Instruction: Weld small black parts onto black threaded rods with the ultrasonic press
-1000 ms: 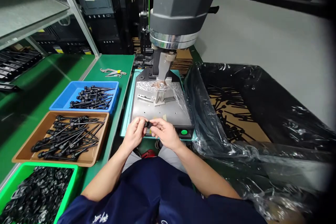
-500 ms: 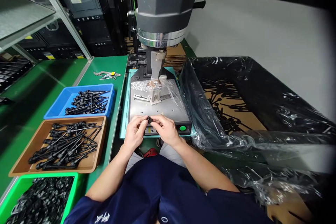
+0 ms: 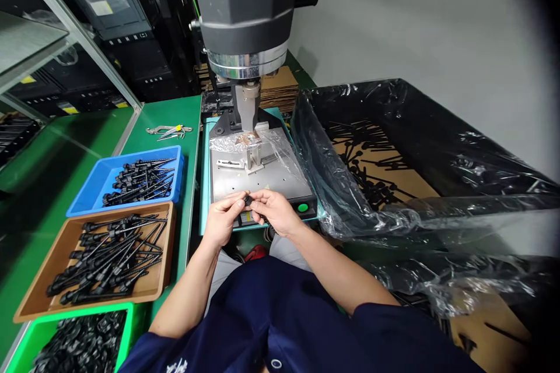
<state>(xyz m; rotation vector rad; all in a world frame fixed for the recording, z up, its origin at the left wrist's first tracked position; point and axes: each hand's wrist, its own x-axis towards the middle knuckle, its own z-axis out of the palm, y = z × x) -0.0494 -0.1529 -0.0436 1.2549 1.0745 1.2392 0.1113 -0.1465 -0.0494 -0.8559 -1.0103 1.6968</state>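
Observation:
Between my fingertips is a small black plastic part (image 3: 248,200), mostly covered by the fingers. My left hand (image 3: 224,217) pinches it from the left, and my right hand (image 3: 276,211) is closed on it from the right. Both hands are over the front edge of the press base (image 3: 227,180). Just beyond them stands a metal fixture (image 3: 252,158) with clear plastic film (image 3: 223,143) around it. Above the fixture hangs the grey press head (image 3: 247,11) with its metal tool (image 3: 248,108). A green button (image 3: 303,208) sits to the right of my right hand.
On my left stand a blue tray (image 3: 81,189) and a brown tray (image 3: 37,280) of black ribbed rods, plus a green bin (image 3: 32,335) of small black parts. Hand tools (image 3: 170,130) lie behind them. A film-lined box (image 3: 402,93) holding black rods is at right.
The camera view has shifted slightly. My hands still hold the small black part at the press base's front edge; the right fingers have curled more beneath it.

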